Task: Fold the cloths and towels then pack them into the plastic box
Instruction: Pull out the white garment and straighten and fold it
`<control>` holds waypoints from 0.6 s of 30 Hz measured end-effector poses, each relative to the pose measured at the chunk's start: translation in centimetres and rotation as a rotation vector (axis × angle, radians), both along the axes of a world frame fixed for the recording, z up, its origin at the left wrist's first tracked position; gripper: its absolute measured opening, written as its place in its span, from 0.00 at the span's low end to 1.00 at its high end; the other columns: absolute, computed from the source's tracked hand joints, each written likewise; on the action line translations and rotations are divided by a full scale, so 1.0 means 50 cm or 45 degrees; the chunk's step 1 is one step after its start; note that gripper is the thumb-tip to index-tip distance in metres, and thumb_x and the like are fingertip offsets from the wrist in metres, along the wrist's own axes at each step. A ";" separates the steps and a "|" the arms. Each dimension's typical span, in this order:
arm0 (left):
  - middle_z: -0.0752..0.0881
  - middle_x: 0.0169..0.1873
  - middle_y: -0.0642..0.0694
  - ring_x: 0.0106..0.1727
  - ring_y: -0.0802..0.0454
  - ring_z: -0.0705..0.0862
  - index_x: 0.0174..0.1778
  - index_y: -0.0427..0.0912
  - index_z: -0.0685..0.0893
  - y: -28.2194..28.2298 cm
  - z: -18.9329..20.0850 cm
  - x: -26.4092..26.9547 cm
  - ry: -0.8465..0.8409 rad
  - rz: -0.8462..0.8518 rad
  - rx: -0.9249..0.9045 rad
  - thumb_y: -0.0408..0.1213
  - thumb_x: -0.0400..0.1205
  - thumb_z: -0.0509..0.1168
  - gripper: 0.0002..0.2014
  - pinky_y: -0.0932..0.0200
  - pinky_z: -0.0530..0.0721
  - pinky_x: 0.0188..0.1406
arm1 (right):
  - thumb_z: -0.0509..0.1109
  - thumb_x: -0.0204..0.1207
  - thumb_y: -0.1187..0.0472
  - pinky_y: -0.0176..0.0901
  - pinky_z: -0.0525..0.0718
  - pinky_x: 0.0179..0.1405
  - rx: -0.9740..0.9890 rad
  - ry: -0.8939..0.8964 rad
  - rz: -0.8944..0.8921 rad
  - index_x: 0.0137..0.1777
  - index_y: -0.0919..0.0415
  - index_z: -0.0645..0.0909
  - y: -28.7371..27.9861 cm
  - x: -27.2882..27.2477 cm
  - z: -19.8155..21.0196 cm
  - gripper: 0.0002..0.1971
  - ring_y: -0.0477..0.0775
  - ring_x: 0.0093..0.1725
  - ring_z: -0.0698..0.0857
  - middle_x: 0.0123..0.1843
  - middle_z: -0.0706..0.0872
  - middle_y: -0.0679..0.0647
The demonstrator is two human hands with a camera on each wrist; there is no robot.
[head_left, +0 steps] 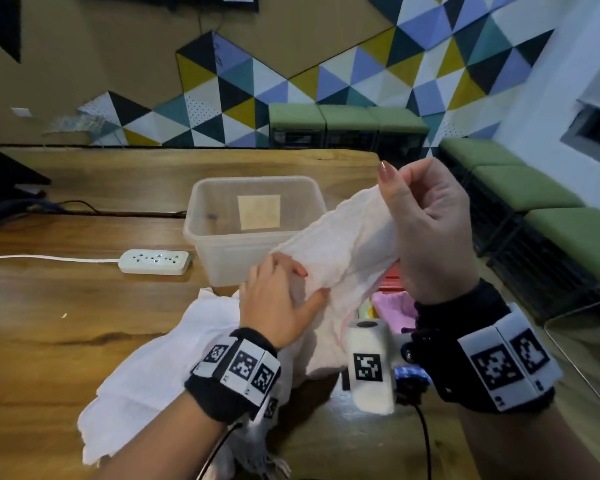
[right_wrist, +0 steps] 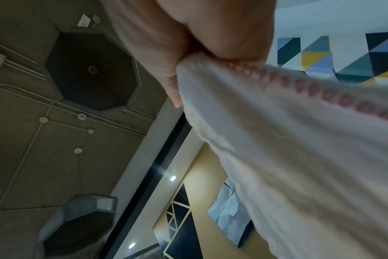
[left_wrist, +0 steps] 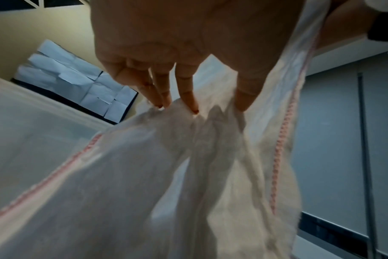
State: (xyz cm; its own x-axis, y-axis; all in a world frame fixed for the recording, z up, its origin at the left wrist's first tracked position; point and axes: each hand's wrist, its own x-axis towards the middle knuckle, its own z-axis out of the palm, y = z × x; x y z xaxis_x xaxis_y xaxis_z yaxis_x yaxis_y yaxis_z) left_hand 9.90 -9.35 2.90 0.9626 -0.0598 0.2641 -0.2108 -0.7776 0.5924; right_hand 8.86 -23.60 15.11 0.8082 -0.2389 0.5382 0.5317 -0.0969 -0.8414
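The person stands at a wooden table [head_left: 84,306] with a white cloth [head_left: 340,251] stretched between both hands, its pink stitched edge [left_wrist: 281,140] running along one side. The right hand [head_left: 426,230] is raised, well above the tabletop, with its fingers curled tight around one end of the cloth, pinching the bunched fabric against the palm. The left hand [head_left: 278,306] sits lower and nearer the body, its fingers [left_wrist: 188,94] and thumb gathering a fold of the same cloth, so the fabric slopes down from right to left between the two grips. Its lower part hangs to the table. Just behind the cloth stands the clear plastic box [head_left: 257,226], open at the top, with a square label visible inside on its floor. Another white towel [head_left: 146,386] lies spread and rumpled on the table beneath the left wrist. A pink cloth [head_left: 394,308] peeks out below the right hand. A white power strip [head_left: 155,261] rests left of the box.
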 end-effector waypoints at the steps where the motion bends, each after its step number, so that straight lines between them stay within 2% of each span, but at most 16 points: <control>1: 0.79 0.56 0.51 0.57 0.48 0.75 0.46 0.53 0.77 0.004 0.001 0.005 -0.021 0.008 -0.046 0.56 0.73 0.63 0.13 0.52 0.72 0.56 | 0.68 0.76 0.59 0.34 0.69 0.27 0.010 0.001 -0.006 0.34 0.58 0.70 -0.003 0.000 0.000 0.12 0.44 0.27 0.67 0.28 0.69 0.50; 3: 0.84 0.53 0.50 0.55 0.47 0.79 0.44 0.52 0.82 0.017 -0.003 0.009 -0.082 -0.029 -0.287 0.52 0.71 0.57 0.14 0.48 0.76 0.58 | 0.68 0.74 0.57 0.42 0.71 0.30 0.026 0.024 -0.028 0.34 0.57 0.71 -0.010 0.003 -0.004 0.12 0.52 0.29 0.69 0.29 0.71 0.54; 5: 0.86 0.46 0.49 0.50 0.50 0.82 0.40 0.50 0.84 0.036 -0.003 0.008 -0.113 -0.025 -0.571 0.48 0.70 0.55 0.14 0.50 0.79 0.54 | 0.69 0.73 0.54 0.55 0.74 0.31 0.049 0.058 -0.057 0.34 0.57 0.71 -0.020 0.006 -0.009 0.12 0.64 0.32 0.71 0.31 0.73 0.63; 7: 0.85 0.38 0.48 0.43 0.50 0.81 0.36 0.48 0.82 0.058 0.001 0.010 -0.158 0.008 -0.568 0.41 0.71 0.57 0.09 0.56 0.78 0.44 | 0.70 0.73 0.53 0.60 0.75 0.33 0.093 0.085 -0.091 0.34 0.56 0.71 -0.031 0.009 -0.014 0.12 0.69 0.33 0.73 0.33 0.74 0.69; 9: 0.82 0.32 0.48 0.36 0.52 0.78 0.34 0.44 0.81 0.077 0.010 0.013 -0.243 0.033 -0.398 0.34 0.71 0.58 0.06 0.61 0.73 0.36 | 0.69 0.73 0.53 0.54 0.73 0.33 0.118 0.078 -0.119 0.33 0.55 0.71 -0.037 0.012 -0.016 0.12 0.61 0.32 0.71 0.31 0.74 0.61; 10: 0.80 0.30 0.50 0.34 0.57 0.76 0.33 0.44 0.80 0.081 0.016 0.014 -0.266 0.025 -0.348 0.33 0.71 0.58 0.06 0.64 0.71 0.33 | 0.69 0.73 0.54 0.50 0.73 0.33 0.120 0.063 -0.127 0.32 0.54 0.71 -0.038 0.016 -0.017 0.12 0.57 0.32 0.71 0.30 0.73 0.55; 12: 0.78 0.28 0.54 0.32 0.64 0.75 0.34 0.46 0.77 0.088 0.030 0.017 -0.269 -0.015 -0.394 0.30 0.71 0.57 0.07 0.72 0.69 0.32 | 0.70 0.72 0.53 0.46 0.72 0.32 0.132 0.020 -0.147 0.32 0.53 0.71 -0.039 0.021 -0.014 0.12 0.49 0.30 0.70 0.29 0.72 0.50; 13: 0.78 0.29 0.55 0.32 0.65 0.76 0.35 0.48 0.76 0.090 0.042 0.016 -0.247 -0.052 -0.497 0.31 0.72 0.56 0.07 0.74 0.71 0.32 | 0.70 0.72 0.51 0.46 0.71 0.33 0.155 -0.007 -0.153 0.32 0.52 0.72 -0.040 0.024 -0.010 0.12 0.48 0.30 0.70 0.29 0.73 0.50; 15: 0.80 0.33 0.51 0.34 0.62 0.77 0.40 0.50 0.76 0.093 0.080 0.008 -0.225 -0.185 -0.732 0.36 0.74 0.58 0.05 0.67 0.76 0.36 | 0.71 0.69 0.47 0.48 0.72 0.34 0.221 -0.068 -0.167 0.29 0.49 0.75 -0.048 0.029 0.003 0.12 0.47 0.31 0.71 0.28 0.75 0.46; 16: 0.80 0.35 0.49 0.36 0.58 0.79 0.44 0.51 0.76 0.097 0.100 0.003 -0.241 -0.260 -0.748 0.37 0.74 0.61 0.06 0.63 0.79 0.38 | 0.71 0.68 0.47 0.47 0.72 0.34 0.251 -0.104 -0.184 0.28 0.49 0.76 -0.054 0.032 0.011 0.12 0.46 0.30 0.71 0.27 0.75 0.43; 18: 0.81 0.36 0.49 0.37 0.57 0.80 0.52 0.52 0.75 0.109 0.124 0.004 -0.294 -0.362 -0.539 0.35 0.75 0.68 0.13 0.69 0.80 0.37 | 0.71 0.67 0.48 0.44 0.71 0.33 0.308 -0.172 -0.211 0.28 0.49 0.76 -0.070 0.037 0.025 0.12 0.45 0.29 0.71 0.24 0.75 0.41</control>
State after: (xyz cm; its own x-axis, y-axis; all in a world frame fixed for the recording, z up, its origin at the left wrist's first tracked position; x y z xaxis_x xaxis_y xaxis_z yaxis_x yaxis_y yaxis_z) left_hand 10.09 -3.93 9.07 0.8383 -0.1517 0.5236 -0.5389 -0.3756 0.7540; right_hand 10.68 -27.09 16.37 0.6727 -0.4954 0.5495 0.6340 0.0031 -0.7733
